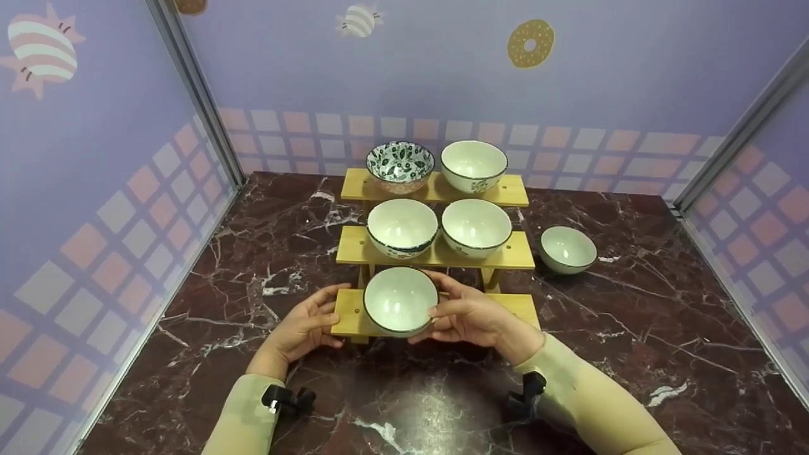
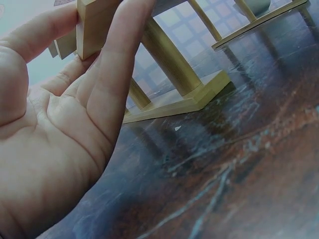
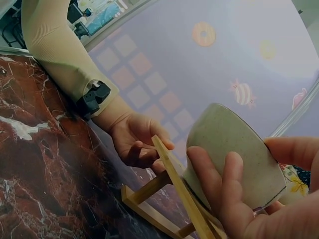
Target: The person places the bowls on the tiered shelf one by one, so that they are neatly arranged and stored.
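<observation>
A pale bowl with a dark rim (image 1: 401,299) is at the lowest step of a three-tiered wooden rack (image 1: 518,311), towards its left side. My right hand (image 1: 471,314) holds this bowl from the right, its fingers and thumb spread around the wall. In the right wrist view the plain outside of the bowl (image 3: 227,149) shows, its base right at the board. My left hand (image 1: 303,323) grips the left end of the lowest board, thumb and fingers on either side of it. From below, the left wrist view shows the rack's round leg (image 2: 169,57) and foot on the tabletop.
On the middle step stand two white bowls, left (image 1: 402,224) and right (image 1: 476,224). The top step bears a green-patterned bowl (image 1: 401,165) and a white bowl (image 1: 474,163). Another pale bowl (image 1: 567,250) sits on the marbled tabletop (image 1: 632,316), right of the rack. Patterned walls enclose the table.
</observation>
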A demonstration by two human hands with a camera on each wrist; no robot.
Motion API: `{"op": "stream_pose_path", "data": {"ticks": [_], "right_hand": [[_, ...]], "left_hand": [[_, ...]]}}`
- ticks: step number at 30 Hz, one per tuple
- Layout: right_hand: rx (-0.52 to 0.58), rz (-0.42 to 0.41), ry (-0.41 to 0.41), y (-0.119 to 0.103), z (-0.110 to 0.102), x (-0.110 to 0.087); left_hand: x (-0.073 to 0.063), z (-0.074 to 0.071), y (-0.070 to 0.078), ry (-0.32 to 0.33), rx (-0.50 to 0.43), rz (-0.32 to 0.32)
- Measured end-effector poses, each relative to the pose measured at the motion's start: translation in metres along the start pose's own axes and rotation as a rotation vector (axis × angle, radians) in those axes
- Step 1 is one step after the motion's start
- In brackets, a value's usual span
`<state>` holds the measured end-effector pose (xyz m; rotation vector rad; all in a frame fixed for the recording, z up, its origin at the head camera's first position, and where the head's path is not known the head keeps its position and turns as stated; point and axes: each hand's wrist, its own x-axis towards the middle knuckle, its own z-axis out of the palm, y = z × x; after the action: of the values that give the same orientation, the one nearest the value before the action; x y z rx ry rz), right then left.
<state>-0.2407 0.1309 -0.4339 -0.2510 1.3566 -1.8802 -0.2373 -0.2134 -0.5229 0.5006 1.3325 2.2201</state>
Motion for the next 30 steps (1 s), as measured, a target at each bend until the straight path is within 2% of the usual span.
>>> {"op": "stream_pose_path", "data": {"ticks": [6,21,30], "right_hand": [[-0.021,0.01,0.029,0.0012,0.0003,0.0015],[-0.033,0.01,0.017,0.0027,0.0004,-0.0003],[-0.109,-0.028,0.049,0.0043,0.0,-0.0029]], "left_hand": [[0.0005,-0.0004,-0.0005,0.003,0.0,-0.005],[0.0003,0.0001,-0.0003,0.022,0.022,-0.006],[0.0005,-0.0001,-0.0008,0.032,0.024,-0.009]]}}
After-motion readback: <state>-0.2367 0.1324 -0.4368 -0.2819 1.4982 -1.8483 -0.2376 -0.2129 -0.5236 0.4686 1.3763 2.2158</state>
